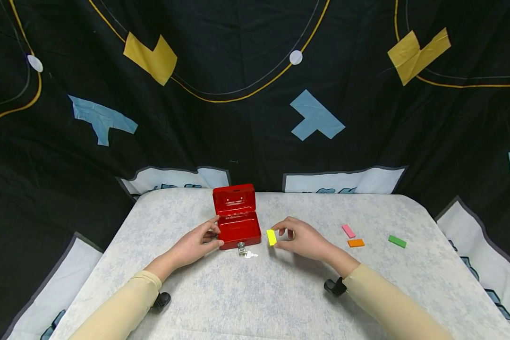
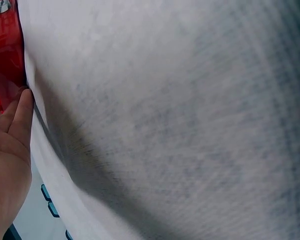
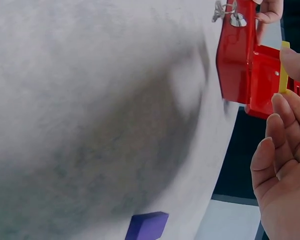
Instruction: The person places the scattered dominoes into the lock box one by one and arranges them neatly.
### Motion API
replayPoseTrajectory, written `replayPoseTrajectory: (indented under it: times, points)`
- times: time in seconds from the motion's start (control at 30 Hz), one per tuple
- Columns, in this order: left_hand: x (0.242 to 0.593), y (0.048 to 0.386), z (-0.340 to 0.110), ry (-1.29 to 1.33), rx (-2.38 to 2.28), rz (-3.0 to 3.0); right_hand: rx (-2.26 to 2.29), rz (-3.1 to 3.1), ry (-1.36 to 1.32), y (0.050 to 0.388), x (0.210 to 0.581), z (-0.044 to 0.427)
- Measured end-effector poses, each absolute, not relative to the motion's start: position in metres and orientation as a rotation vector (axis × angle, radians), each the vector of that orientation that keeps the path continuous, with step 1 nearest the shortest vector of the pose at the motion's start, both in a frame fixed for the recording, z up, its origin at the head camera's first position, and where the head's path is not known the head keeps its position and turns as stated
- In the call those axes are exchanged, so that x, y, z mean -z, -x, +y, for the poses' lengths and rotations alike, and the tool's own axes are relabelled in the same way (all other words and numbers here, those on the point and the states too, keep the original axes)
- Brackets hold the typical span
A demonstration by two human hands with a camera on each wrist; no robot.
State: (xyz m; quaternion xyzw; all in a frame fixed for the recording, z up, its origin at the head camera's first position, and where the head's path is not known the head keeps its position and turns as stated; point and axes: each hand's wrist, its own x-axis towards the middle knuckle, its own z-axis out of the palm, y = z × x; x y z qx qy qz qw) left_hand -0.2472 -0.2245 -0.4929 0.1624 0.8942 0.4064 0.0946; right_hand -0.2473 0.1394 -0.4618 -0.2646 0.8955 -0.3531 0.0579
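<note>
A red cash box (image 1: 239, 227) stands on the table with its lid raised and its inside bare. Keys (image 1: 250, 254) hang at the lock (image 1: 241, 246) on its front. My left hand (image 1: 195, 243) touches the box's left side with fingers and thumb spread apart; in the left wrist view the fingertips (image 2: 25, 97) meet the red wall. Just right of the box, my right hand (image 1: 301, 238) pinches a yellow block (image 1: 271, 237) between thumb and fingers, above the table. From the right wrist, the yellow block (image 3: 284, 67) appears edge-on before the lid.
On the right side of the table lie a pink block (image 1: 348, 231), an orange block (image 1: 356, 242) and a green block (image 1: 397, 241). A purple block (image 3: 147, 226) shows only in the right wrist view. A black curtain (image 1: 246, 141) hangs behind the cloth-covered table (image 1: 238, 302).
</note>
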Motion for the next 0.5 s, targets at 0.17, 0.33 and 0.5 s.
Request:
replayPoseTrajectory:
  times: [0.17, 0.33, 0.5]
  points:
    - [0.494, 0.247, -0.224, -0.490, -1.214, 2.652, 1.059, 2.728, 0.805, 0.254, 0.460, 0.129]
    - [0.493, 0.247, -0.224, -0.493, -1.220, 2.652, 1.065, 2.719, 0.795, 0.261, 0.459, 0.119]
    - [0.492, 0.246, -0.225, -0.481, -1.218, 2.647, 1.059, 2.714, 0.773, 0.268, 0.461, 0.108]
